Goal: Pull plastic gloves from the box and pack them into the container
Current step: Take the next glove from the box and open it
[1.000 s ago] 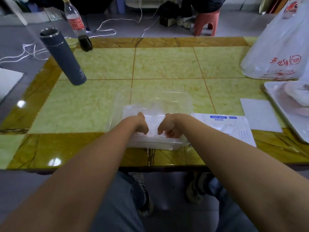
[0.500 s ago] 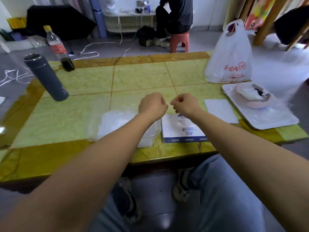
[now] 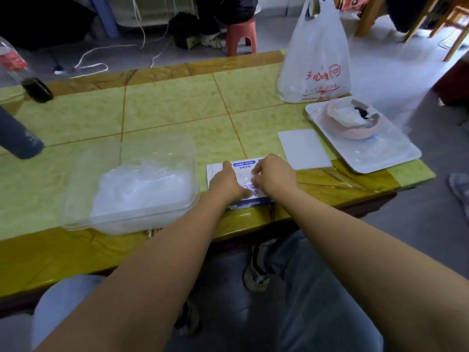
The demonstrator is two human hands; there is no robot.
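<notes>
Left hand [image 3: 225,182], right hand [image 3: 275,177] — lower now, on box [image 3: 215,170]

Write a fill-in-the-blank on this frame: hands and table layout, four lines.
1. The clear container holding crumpled plastic gloves sits to the ____ of the glove box.
2. The left hand and right hand are both on the glove box; ____ hand touches the container.
3. The pink bowl sits ____ the white tray.
4. The printing on the white plastic bag is ____.

Answers: left; neither; on; red
</notes>
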